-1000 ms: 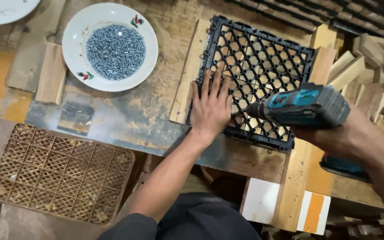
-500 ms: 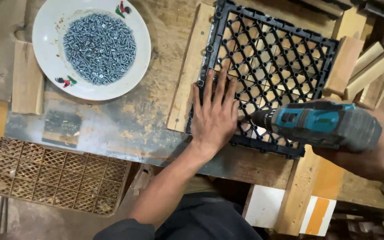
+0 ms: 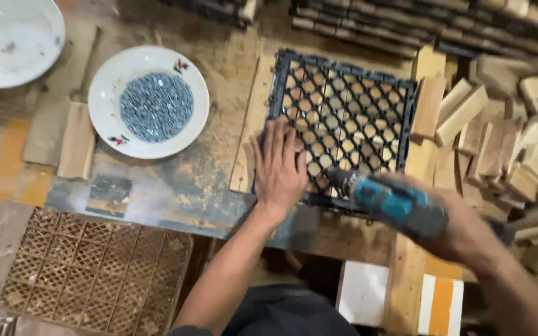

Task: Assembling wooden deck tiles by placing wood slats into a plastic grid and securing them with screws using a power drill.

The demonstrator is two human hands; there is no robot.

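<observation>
A black plastic lattice grid (image 3: 350,106) lies on wooden slats on the worn workbench (image 3: 175,193). My left hand (image 3: 278,171) presses flat on the grid's near left corner, fingers spread. My right hand (image 3: 462,233) grips a teal and black cordless drill (image 3: 393,205), whose tip points left into the grid's near edge close to my left fingers. A white plate (image 3: 110,87) heaped with small grey screws (image 3: 155,106) sits on the bench to the left of the grid.
An empty white dish (image 3: 14,37) is at the top left corner. Short wooden blocks (image 3: 505,130) are piled at the right. A brown lattice tile (image 3: 94,274) lies below the bench at the lower left. More dark tiles (image 3: 406,31) are stacked at the back.
The view has shifted, so the grid and plate sit further right in frame. My right hand has brought the drill leftward and its tip now lies at the grid's near edge. My left hand stays pressed down.
</observation>
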